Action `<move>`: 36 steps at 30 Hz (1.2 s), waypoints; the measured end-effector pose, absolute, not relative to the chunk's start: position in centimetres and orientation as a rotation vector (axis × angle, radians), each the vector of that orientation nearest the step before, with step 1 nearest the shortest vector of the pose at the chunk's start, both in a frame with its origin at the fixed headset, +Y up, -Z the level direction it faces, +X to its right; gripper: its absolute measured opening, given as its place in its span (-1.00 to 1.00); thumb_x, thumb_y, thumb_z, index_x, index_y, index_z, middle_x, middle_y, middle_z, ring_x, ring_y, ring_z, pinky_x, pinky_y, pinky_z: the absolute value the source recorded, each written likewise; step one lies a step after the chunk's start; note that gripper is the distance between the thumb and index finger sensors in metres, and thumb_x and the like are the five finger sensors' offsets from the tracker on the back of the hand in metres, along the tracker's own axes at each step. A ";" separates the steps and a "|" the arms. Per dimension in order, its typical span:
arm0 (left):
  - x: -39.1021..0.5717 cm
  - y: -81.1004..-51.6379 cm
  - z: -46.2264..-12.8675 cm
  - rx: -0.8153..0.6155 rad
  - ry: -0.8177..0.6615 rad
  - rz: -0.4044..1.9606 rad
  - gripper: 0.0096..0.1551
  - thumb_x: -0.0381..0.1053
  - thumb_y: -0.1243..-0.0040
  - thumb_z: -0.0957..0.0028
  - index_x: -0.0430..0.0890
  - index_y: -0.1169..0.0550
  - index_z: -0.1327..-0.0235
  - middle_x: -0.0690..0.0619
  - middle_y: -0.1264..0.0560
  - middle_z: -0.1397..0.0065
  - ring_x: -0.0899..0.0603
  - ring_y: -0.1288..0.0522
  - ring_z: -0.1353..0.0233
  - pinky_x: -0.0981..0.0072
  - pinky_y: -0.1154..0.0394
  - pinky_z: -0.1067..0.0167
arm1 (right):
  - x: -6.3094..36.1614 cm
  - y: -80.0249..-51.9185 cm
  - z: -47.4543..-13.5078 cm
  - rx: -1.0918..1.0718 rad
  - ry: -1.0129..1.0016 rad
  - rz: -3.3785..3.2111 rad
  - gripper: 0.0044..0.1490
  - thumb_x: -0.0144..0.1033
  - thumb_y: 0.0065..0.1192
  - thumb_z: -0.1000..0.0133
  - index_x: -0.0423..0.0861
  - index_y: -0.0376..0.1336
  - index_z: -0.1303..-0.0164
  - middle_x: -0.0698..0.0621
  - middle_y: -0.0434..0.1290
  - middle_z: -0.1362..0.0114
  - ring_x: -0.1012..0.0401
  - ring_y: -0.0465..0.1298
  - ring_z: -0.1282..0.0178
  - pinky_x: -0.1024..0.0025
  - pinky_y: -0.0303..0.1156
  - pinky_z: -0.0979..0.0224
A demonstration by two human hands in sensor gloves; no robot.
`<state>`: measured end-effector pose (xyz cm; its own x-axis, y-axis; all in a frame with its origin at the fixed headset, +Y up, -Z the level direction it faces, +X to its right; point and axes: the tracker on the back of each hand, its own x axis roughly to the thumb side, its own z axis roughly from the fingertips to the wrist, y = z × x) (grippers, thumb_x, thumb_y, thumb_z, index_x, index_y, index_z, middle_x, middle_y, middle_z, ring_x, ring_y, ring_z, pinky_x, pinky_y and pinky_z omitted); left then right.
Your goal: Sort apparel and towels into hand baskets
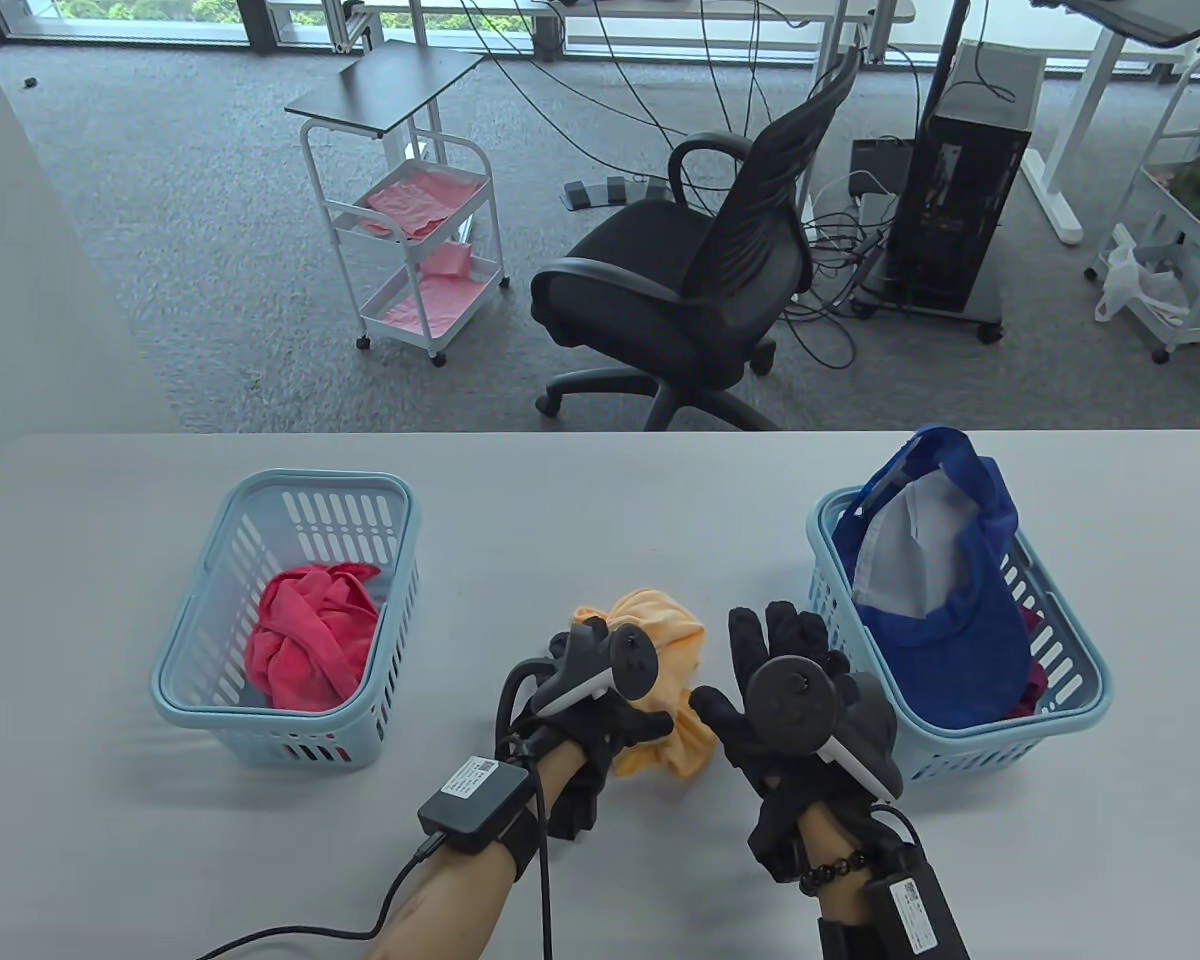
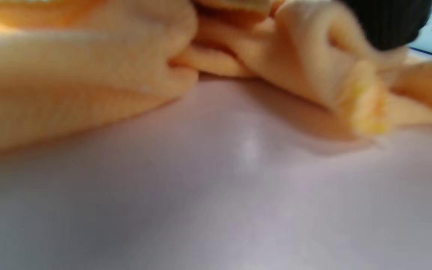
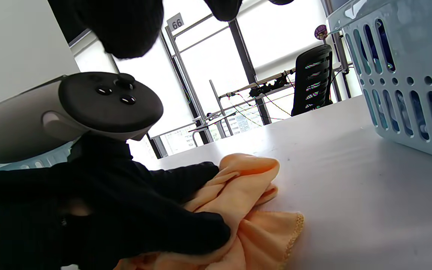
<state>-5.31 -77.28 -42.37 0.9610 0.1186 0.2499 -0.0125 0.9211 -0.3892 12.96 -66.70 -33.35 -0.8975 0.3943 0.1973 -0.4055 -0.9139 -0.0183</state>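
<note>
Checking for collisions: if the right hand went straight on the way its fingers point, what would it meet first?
The right hand is open, fingers pointing away from the person, between the orange towel and the right basket. The way ahead looks like bare table, though depth is unclear.

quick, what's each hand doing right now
Left hand: grips the crumpled orange towel on the grey table.
Right hand: open, fingers spread, holding nothing, beside the towel.

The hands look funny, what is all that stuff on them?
Both the left hand and the right hand wear black knit gloves. A dark round-topped tracker with a pale grey handle is strapped on each. A small black box with a white label and a black cable sits on each wrist. The right wrist has a dark bead bracelet. Forearms are bare.
</note>
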 end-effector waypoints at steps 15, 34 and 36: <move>-5.0 -76.9 -42.7 -0.361 -0.225 0.020 0.03 0.41 -0.10 -0.07 0.04 -0.04 -0.70 -0.23 0.08 -0.78 -0.56 -0.18 -0.67 -0.44 -0.26 -0.50 | 13.1 -66.7 -33.4 0.260 -0.086 2.704 0.08 0.01 0.20 -0.20 -0.33 -0.15 -0.69 -0.52 -0.25 -0.66 -0.50 -0.21 -0.58 -0.58 -0.17 -0.48; -5.3 -75.1 -42.9 -0.233 -0.236 -0.072 -0.30 0.13 -0.36 -0.08 0.12 -0.36 -0.49 -0.03 -0.41 -0.59 -0.25 -0.70 -0.32 -0.05 -0.65 -0.29 | 13.1 -66.7 -33.3 0.262 -0.088 2.704 0.08 0.01 0.20 -0.20 -0.32 -0.15 -0.69 -0.51 -0.26 -0.66 -0.50 -0.22 -0.59 -0.59 -0.17 -0.48; -5.6 -74.6 -42.9 -0.236 -0.229 -0.058 -0.30 0.11 -0.37 -0.08 0.10 -0.38 -0.49 -0.03 -0.45 -0.56 -0.23 -0.72 -0.29 -0.03 -0.67 -0.26 | 13.1 -66.7 -33.3 0.262 -0.090 2.702 0.08 0.01 0.20 -0.20 -0.32 -0.15 -0.69 -0.52 -0.26 -0.66 -0.50 -0.22 -0.58 -0.58 -0.17 -0.48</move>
